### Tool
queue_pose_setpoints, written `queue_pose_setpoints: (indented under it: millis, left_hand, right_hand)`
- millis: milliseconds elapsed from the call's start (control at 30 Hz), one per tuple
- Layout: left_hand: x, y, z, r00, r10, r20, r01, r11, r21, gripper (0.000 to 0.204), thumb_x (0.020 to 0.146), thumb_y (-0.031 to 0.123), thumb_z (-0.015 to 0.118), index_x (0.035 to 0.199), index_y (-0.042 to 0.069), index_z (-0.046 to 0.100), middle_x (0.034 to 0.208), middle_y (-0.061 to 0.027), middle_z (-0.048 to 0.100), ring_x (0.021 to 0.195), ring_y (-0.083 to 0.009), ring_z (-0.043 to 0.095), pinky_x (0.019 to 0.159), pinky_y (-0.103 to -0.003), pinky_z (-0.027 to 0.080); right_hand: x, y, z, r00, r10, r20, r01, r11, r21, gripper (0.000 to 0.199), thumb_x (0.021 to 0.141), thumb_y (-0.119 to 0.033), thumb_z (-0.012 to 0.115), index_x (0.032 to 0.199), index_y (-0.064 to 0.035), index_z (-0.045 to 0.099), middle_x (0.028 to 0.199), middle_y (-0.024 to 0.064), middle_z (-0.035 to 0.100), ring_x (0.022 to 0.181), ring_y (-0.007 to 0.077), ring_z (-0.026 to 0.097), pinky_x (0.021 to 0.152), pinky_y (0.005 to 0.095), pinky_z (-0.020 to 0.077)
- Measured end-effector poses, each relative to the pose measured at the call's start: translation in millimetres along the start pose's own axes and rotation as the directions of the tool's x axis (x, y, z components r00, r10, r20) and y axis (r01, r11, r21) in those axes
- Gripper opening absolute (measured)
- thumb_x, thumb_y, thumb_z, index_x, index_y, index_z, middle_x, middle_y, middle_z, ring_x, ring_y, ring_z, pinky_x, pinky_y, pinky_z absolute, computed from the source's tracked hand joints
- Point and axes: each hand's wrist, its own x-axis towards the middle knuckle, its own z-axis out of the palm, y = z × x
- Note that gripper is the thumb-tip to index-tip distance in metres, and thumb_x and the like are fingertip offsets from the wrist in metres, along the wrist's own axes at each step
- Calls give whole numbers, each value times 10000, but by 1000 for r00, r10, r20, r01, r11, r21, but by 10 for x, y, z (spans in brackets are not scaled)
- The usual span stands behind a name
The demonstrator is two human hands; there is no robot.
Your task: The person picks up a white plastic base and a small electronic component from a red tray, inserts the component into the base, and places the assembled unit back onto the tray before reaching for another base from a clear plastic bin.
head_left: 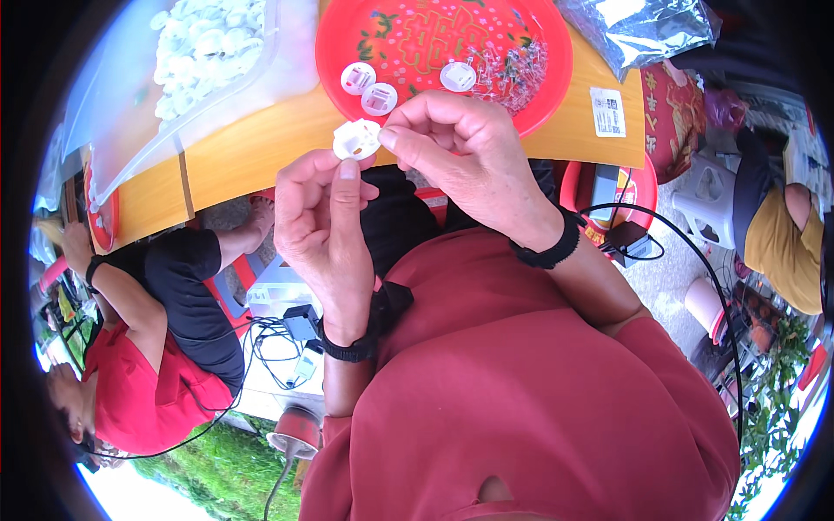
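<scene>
Above the red tray [556,78], both raised hands pinch one white plastic piece [356,139] in fingertip grips.

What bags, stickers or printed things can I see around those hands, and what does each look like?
Clear bag: on the table's far left, see-through plastic, full of small white parts.
Silver bag: far right table edge, crinkled and shiny.
Sticker: on the wooden table right of the red tray, small white rectangle with dark print.
Red tray: beyond the hands, round, with a gold ornament and green sprigs.
</scene>
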Motion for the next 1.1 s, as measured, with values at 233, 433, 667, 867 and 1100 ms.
queue_pose_setpoints:
  millis: [233, 433, 667, 867, 1100]
  left_hand:
    - [1, 29, -116, 995, -100, 19, 101, 984, -149, 115, 920, 48, 615, 1027, 17, 585, 884, -50, 669, 692, -81, 609, 614, -194, 449]
    - [-31, 28, -313, 993, -108, -56, 94, 972, -215, 100, 932, 92, 600, 1010, 30, 602, 842, -59, 676, 695, -88, 599, 640, -205, 430]
    - [7, -88, -624, 989, -145, -33, 116, 888, -446, 98, 948, 121, 585, 1009, 45, 596, 863, -57, 668, 697, -86, 583, 656, -208, 434]
    - [76, -175, -826, 980, -166, -113, 77, 829, -554, 87, 944, 109, 592, 999, 43, 603, 861, -58, 686, 677, -70, 576, 638, -208, 436]
    - [197, -287, -1062, 969, -143, -201, 5, 826, -564, 87, 963, 117, 562, 1011, 48, 584, 864, -61, 686, 679, -70, 570, 636, -208, 440]
  right_hand:
    - [6, -113, 139, 1000, 3, -26, -3, 1000, 3, 93, 894, -46, 634, 896, 46, 624, 745, -6, 609, 641, 5, 543, 535, 167, 427]
    - [20, -176, 378, 1000, 9, 24, -10, 1000, 25, 94, 889, -46, 637, 895, 48, 633, 772, 13, 645, 647, 9, 568, 546, 163, 446]
    - [134, -231, 742, 995, -27, 97, 48, 976, -213, 113, 883, -77, 659, 891, 35, 646, 766, 37, 680, 615, 24, 584, 541, 172, 456]
    - [268, -145, 1058, 993, -12, 120, 43, 964, -262, 117, 898, -97, 656, 934, 13, 661, 735, -5, 642, 618, 5, 528, 506, 171, 398]
    - [428, -87, 1355, 983, 27, 184, 25, 961, -274, 123, 906, -98, 645, 907, 25, 647, 743, 17, 665, 639, 29, 583, 569, 180, 452]
